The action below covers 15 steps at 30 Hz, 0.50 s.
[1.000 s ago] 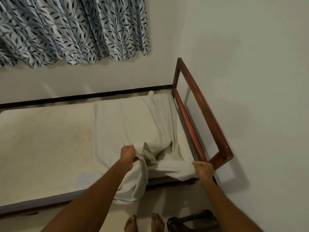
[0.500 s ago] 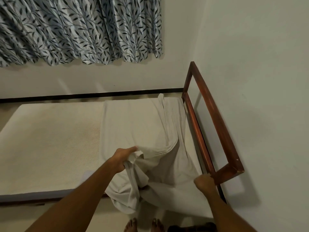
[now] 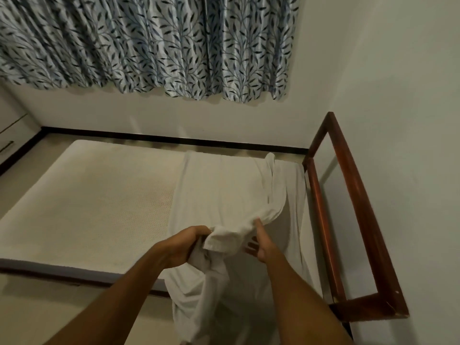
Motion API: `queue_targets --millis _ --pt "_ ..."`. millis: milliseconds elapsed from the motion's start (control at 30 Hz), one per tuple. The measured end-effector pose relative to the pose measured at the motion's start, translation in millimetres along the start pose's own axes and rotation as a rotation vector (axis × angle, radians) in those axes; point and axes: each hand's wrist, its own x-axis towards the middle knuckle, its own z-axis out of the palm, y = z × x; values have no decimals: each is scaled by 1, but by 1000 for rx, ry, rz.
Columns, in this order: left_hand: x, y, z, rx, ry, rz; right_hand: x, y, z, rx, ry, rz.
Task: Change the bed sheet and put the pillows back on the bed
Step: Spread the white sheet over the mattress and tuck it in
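The white sheet (image 3: 224, 190) lies folded over the end of the mattress (image 3: 94, 207) nearest the wooden end frame (image 3: 358, 207). Its bunched edge is gripped in the curled left hand (image 3: 185, 244) and pinched between thumb and fingers of the right hand (image 3: 263, 246), the two held close together near the frame's near post. The layers would best be parted and one edge drawn away from the frame, kept low and taut. A leaf-patterned curtain (image 3: 149, 46) is hung above and away from the frame's far post; no pillows are seen.

Our head camera stands close beside the bed (image 3: 99, 207), at its long edge, and we look forward and down across it toward the curtain (image 3: 149, 46).
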Motion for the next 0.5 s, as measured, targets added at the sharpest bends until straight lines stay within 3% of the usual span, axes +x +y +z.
queue_targets --millis 100,267,400,500 --pt "-6 3 -21 22 33 10 8 -26 39 64 -33 -22" --pt "-9 10 -74 114 9 65 74 -54 84 -10 155 -97" --pt "-5 7 -126 536 158 118 87 -68 106 -51 49 -94" --pt "8 -1 -179 888 246 67 76 -98 152 153 123 -61"
